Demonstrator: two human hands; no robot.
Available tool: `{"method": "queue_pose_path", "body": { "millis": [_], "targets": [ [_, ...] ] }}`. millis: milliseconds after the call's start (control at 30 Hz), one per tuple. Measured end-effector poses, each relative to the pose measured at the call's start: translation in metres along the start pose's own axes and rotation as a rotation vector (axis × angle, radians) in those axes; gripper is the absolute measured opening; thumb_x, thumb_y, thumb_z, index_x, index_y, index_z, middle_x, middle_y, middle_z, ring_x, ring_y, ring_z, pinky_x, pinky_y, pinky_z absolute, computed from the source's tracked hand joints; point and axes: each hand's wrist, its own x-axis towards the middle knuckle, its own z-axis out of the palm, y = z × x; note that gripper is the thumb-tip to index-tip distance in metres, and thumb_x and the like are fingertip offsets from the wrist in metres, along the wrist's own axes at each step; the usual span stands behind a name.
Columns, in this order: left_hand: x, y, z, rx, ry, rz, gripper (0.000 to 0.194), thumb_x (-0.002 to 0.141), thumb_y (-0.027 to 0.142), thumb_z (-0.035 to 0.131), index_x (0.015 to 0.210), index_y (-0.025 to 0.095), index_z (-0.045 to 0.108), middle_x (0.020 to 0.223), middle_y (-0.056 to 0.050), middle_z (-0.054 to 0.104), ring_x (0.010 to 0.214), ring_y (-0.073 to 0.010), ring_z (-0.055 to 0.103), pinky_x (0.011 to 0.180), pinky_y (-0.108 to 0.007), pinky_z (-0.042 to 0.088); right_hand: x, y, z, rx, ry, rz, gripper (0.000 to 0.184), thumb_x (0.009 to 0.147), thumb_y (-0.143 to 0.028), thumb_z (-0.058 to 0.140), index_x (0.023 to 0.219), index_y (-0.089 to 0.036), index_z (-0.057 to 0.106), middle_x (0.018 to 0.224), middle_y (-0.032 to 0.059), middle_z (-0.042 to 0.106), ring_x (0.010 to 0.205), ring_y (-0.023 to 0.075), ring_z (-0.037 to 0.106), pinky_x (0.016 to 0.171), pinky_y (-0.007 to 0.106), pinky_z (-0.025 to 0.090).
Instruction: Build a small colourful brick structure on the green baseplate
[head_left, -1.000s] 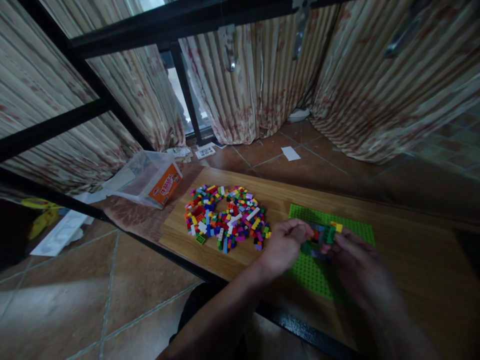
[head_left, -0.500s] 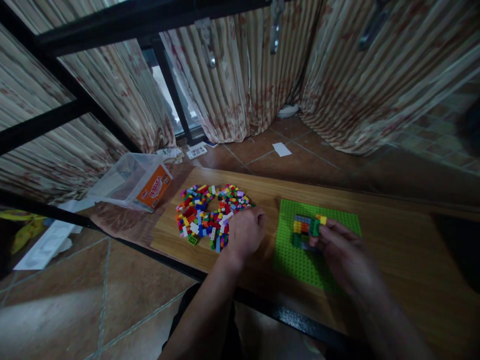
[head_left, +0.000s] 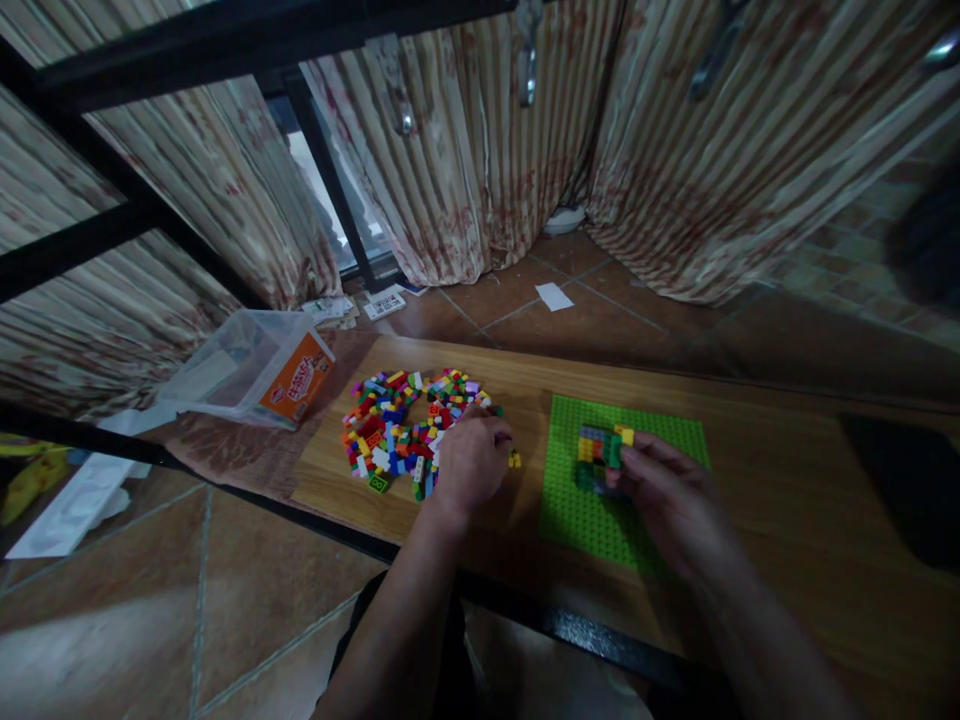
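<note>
My left hand (head_left: pixel 472 458) is at the right edge of a pile of loose toy bricks (head_left: pixel 397 440). Its fingers are curled closed, and whatever they hold is hidden. Just right of its fingertips lies a small yellow brick piece (head_left: pixel 514 459) on the wood. My right hand (head_left: pixel 671 490) pinches a small stack of toy bricks (head_left: pixel 613 450), mostly green with yellow on top. That stack is over a green studded baseplate (head_left: pixel 577 530), in front of a low multicoloured brick build (head_left: pixel 586 450). Whether the stack touches the build, I cannot tell.
A clear plastic box (head_left: pixel 232 370) with an orange label stands left of the wooden board (head_left: pixel 330 480). A dark flat object (head_left: pixel 900 490) is at the far right. Beyond the board are a tiled floor with a white paper (head_left: pixel 554 296) and striped curtains (head_left: pixel 450 170).
The view has shifted slightly to the right. My left hand has drawn a little toward the pile, and the yellow piece beside it now shows. My right hand keeps the brick stack over the baseplate.
</note>
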Motion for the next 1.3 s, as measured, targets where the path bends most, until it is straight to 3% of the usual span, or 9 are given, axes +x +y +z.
{"method": "queue_pose_path", "body": {
  "millis": [167,267,400,567,833,1067,1167,1300],
  "targets": [
    [-0.001,0.006,0.001,-0.061,0.090,-0.011,0.014,0.085,0.027,0.062,0.085,0.022,0.075,0.100,-0.008,0.070,0.087,-0.0213,0.064,0.082,-0.031,0.048,-0.001,0.001,0.002,-0.028,0.007,-0.001,0.028,0.061,-0.036,0.087,0.083,-0.023,0.074,0.076,-0.0027,0.064,0.061,0.0098,0.062,0.058,0.024,0.052],
    [-0.004,0.018,0.002,-0.240,0.134,0.077,0.022,0.089,0.034,0.060,0.098,0.019,0.072,0.101,-0.009,0.069,0.092,-0.0211,0.063,0.085,-0.031,0.047,-0.001,0.003,0.004,-0.024,0.013,-0.014,0.029,0.060,-0.035,0.088,0.084,-0.024,0.074,0.076,-0.0025,0.064,0.065,0.0108,0.063,0.060,0.024,0.052],
    [-0.011,0.040,0.011,-0.657,-0.032,0.160,0.035,0.090,0.042,0.060,0.114,0.017,0.065,0.100,-0.007,0.069,0.075,-0.0149,0.060,0.068,-0.026,0.048,-0.002,0.004,0.005,-0.029,0.007,-0.030,0.026,0.062,-0.033,0.087,0.084,-0.025,0.075,0.079,-0.0018,0.066,0.068,0.0105,0.061,0.060,0.023,0.050],
    [-0.015,0.054,0.022,-0.959,-0.191,0.209,0.020,0.091,0.034,0.058,0.096,0.016,0.064,0.086,-0.003,0.065,0.079,-0.0142,0.060,0.071,-0.024,0.047,-0.003,0.003,0.005,-0.036,-0.040,-0.040,0.023,0.064,-0.035,0.085,0.083,-0.025,0.077,0.078,-0.0003,0.068,0.067,0.0114,0.059,0.060,0.025,0.050],
    [-0.015,0.057,0.027,-0.877,-0.209,0.152,0.013,0.089,0.028,0.057,0.087,0.016,0.062,0.076,0.000,0.058,0.069,-0.0118,0.053,0.063,-0.023,0.040,0.002,0.003,-0.002,-0.159,0.014,-0.122,0.025,0.066,-0.038,0.084,0.088,-0.027,0.078,0.078,0.0004,0.072,0.068,0.0127,0.061,0.062,0.027,0.051],
    [-0.015,0.065,0.024,-1.157,-0.279,0.061,0.014,0.084,0.026,0.060,0.078,0.014,0.063,0.068,0.000,0.059,0.063,-0.0111,0.053,0.063,-0.023,0.042,0.002,-0.001,-0.004,-0.125,-0.025,-0.094,0.025,0.067,-0.039,0.083,0.088,-0.025,0.078,0.071,0.0006,0.071,0.064,0.0118,0.061,0.062,0.025,0.051],
    [-0.011,0.065,0.019,-1.293,-0.323,-0.040,0.016,0.079,0.029,0.065,0.080,0.013,0.063,0.072,-0.001,0.061,0.064,-0.0109,0.056,0.065,-0.023,0.044,0.001,-0.005,-0.003,-0.053,-0.048,-0.083,0.022,0.068,-0.040,0.083,0.084,-0.024,0.078,0.077,0.0018,0.072,0.064,0.0110,0.061,0.062,0.024,0.052],
    [-0.005,0.057,0.015,-1.351,-0.230,-0.172,0.023,0.076,0.034,0.070,0.079,0.013,0.061,0.072,0.001,0.057,0.063,-0.0092,0.056,0.064,-0.022,0.046,0.005,-0.012,-0.009,-0.030,-0.003,-0.087,0.026,0.069,-0.044,0.081,0.086,-0.024,0.077,0.078,0.0008,0.070,0.061,0.0102,0.062,0.058,0.023,0.054]
  ]
}}
